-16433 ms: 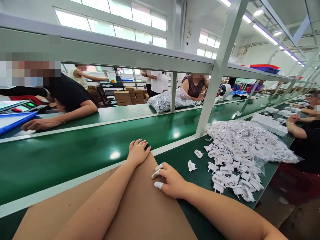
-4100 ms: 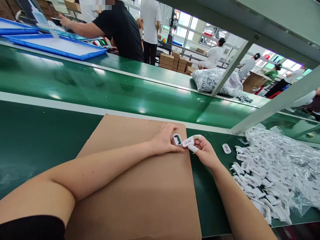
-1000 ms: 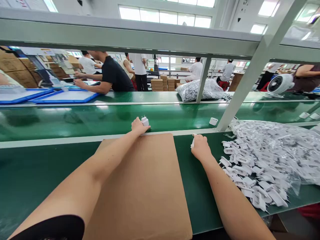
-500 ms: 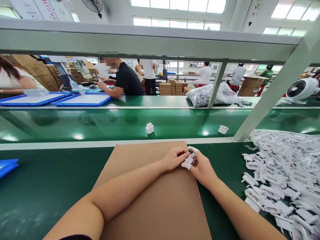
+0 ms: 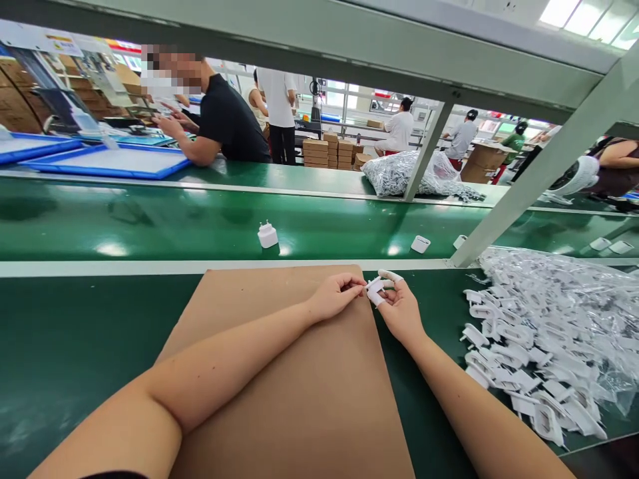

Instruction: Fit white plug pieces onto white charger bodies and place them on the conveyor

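My right hand, with white covers on some fingertips, closes its thumb and fingers around a small white plastic plug part. From the left, my left hand meets the same part with thumb and forefinger pinched at its end. Whether those left fingertips grip the part itself or something tiny is hidden. Both hands are over the far right corner of a brown cardboard sheet. To the right lies a heap of similar white plug parts, partly under clear plastic film.
Beyond the bench runs a green belt carrying a white charger and a white cap. A slanted metal post rises at right. Across the belt are a plastic bag of parts, blue-framed trays and a co-worker in black.
My view has tilted and shifted, so more of the right side shows. My left fingertips have drawn off the top of the plug part to its left end, while my right hand keeps hold.
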Motion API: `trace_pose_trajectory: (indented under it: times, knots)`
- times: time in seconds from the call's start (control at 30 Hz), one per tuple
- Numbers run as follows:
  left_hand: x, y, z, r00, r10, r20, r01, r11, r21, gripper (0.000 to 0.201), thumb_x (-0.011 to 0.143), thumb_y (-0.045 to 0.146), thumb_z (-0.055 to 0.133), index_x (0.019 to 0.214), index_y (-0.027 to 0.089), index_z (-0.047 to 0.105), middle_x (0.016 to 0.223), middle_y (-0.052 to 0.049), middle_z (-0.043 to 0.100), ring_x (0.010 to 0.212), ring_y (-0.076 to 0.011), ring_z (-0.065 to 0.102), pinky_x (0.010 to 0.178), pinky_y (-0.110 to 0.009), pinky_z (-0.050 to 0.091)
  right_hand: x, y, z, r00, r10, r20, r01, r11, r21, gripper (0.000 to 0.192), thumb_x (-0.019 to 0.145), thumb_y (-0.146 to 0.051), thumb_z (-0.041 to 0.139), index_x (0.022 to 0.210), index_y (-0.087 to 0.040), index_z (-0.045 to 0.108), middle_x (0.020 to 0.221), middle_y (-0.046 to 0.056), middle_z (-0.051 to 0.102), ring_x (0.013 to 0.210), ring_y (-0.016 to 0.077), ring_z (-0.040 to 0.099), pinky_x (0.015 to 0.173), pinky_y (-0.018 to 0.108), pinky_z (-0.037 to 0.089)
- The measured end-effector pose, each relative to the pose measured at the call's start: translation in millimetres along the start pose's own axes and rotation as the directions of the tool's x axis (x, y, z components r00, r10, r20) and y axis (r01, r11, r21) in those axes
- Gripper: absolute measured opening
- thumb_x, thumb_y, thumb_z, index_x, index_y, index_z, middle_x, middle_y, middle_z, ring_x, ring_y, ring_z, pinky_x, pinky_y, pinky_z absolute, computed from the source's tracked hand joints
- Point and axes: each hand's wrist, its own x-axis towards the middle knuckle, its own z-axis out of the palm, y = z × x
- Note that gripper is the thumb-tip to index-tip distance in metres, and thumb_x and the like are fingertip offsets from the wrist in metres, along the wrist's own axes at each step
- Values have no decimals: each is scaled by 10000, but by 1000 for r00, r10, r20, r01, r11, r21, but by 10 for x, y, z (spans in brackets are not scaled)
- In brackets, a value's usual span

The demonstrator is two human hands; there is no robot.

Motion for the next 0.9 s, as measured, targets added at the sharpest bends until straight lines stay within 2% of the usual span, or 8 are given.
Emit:
trace_pose_trajectory:
  times: [0.07,0.17,0.27,0.33,0.47,0.63,0.77,0.9]
  knots:
    - [2,-18,-4,1000,-3,-14,3,1000,22,319,880,398,692,1083,162,758,928,-69,776,819,-185,678,801,-312,534,-8,-21,-5,1000,-3,-16,3,1000,19,641,746,-414,800,1296,-243,519,999,33,720,816,191,726,761,348,623]
    - [5,-37,-4,1000,-14,-21,14,1000,23,325,871,395,695,1090,162,749,928,-74,780,843,-196,698,827,-325,542,-21,-51,-21,999,9,-50,-7,999,42,612,770,-444,782,1280,-256,502,1005,21,720,705,162,688,627,315,615]
    - [10,-39,-3,1000,-20,-16,21,999,36,343,866,400,691,1104,159,745,949,-81,785,864,-202,706,843,-331,543,-34,-86,-26,999,36,-41,-34,998,54,576,772,-485,782,1229,-253,521,923,-2,711,590,135,641,533,286,578]
    - [13,-32,-6,1000,-23,-12,23,998,57,352,861,409,693,1107,161,745,950,-79,787,857,-202,704,832,-332,543,-40,-111,-19,999,31,-23,-29,997,73,574,776,-507,774,1224,-251,524,895,-7,703,621,144,659,557,289,588]
    - [1,-25,-12,1000,-21,-9,21,996,85,366,849,430,706,1099,165,747,950,-74,789,860,-208,708,824,-339,547,-35,-135,-10,1000,-10,0,10,995,101,618,792,-498,743,1299,-250,492,953,10,702,810,185,723,711,333,631]
    - [26,-50,7,1000,-22,-12,23,995,102,352,853,409,711,1107,167,737,993,-79,789,906,-213,725,861,-346,562,4,-90,-67,999,15,-34,-14,999,42,698,830,-474,672,1453,-273,429,951,-1,699,711,167,712,682,328,613]
    - [346,-9,-12,997,-42,-70,61,958,281,275,840,299,700,1072,155,731,980,-79,779,854,-193,716,834,-334,582,-22,-85,-106,995,-73,65,82,986,-147,491,883,-404,623,1361,-299,582,1001,16,713,769,183,702,699,329,591]
    - [955,98,-49,992,-8,-125,59,909,412,407,793,226,723,1191,145,696,1167,-124,739,950,-231,708,897,-383,585,-83,-133,-111,984,-124,125,162,915,-368,477,919,-289,582,1396,-304,574,947,16,734,786,206,686,768,355,560]
